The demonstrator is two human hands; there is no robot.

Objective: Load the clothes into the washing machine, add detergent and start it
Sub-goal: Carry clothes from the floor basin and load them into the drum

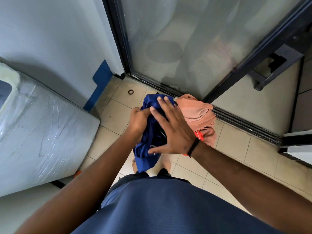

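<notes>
A plastic-wrapped washer point(42, 125) stood at the far left. Just right of it, over the tiled floor point(239, 149), the left hand point(139, 122) gripped a bunched blue garment point(150, 144). The right hand point(173, 130) lay flat against the same cloth, fingers straight and spread. A peach garment point(197, 115) bulged out beside that hand, before the glass door point(194, 39).

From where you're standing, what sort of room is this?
Probably a home laundry corner: a plastic-wrapped washing machine on the left, tiled floor, a frosted sliding door, and blue garment being gathered.
</notes>
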